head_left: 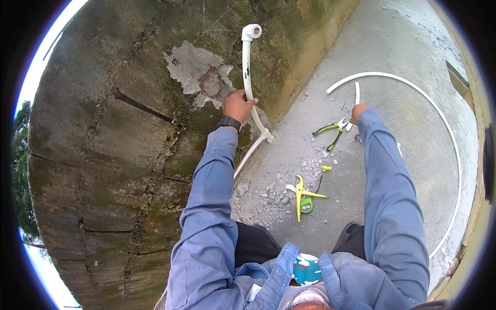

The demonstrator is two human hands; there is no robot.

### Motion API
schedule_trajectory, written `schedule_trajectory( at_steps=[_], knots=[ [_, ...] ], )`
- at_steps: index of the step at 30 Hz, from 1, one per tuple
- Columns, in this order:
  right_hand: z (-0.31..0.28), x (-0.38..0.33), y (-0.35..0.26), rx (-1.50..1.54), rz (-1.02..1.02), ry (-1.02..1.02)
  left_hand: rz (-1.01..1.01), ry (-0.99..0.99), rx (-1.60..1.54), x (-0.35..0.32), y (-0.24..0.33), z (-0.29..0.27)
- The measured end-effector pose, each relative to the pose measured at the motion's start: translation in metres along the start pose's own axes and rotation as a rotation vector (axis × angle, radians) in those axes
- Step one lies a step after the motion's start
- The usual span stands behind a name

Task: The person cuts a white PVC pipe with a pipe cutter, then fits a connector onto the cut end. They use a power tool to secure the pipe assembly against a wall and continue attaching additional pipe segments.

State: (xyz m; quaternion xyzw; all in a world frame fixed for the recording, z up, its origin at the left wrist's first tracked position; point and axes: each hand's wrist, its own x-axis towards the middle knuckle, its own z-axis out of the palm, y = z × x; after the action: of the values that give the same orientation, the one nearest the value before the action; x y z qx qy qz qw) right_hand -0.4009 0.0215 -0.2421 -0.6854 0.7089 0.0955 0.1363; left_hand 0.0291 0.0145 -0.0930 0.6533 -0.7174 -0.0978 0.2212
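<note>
My left hand (238, 105) grips an upright white plastic pipe (247, 72) against a rough, mossy concrete wall (119, 129). The pipe has an elbow fitting (251, 32) on top and a joint (267, 136) near the floor, where another length slants down along the wall's foot. My right hand (356, 111) reaches down to the concrete floor and touches a short white pipe piece (356, 94), right beside green-handled pliers (330, 132). Whether its fingers close on the piece is hidden.
A long white pipe (439, 119) curves across the floor on the right. A yellow pipe cutter (300, 196), a green tape measure (307, 205), a small yellow bit (326, 168) and concrete rubble (268, 194) lie near the wall. A patch of broken plaster (194, 67) marks the wall.
</note>
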Motion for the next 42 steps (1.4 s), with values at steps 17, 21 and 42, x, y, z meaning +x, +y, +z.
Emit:
schedule_trajectory(
  at_steps=[17,21,42],
  knots=[
    [0.006,-0.014,-0.014,0.377,0.019,-0.061,0.032,0.022,-0.157,-0.002,-0.013,0.006],
    [0.007,-0.020,-0.030,0.387,-0.028,-0.087,0.038,0.018,-0.190,0.001,-0.009,0.009],
    [0.044,-0.123,-0.087,0.060,-0.084,-0.451,-0.088,-0.060,-0.407,-0.003,-0.005,0.002]
  ],
)
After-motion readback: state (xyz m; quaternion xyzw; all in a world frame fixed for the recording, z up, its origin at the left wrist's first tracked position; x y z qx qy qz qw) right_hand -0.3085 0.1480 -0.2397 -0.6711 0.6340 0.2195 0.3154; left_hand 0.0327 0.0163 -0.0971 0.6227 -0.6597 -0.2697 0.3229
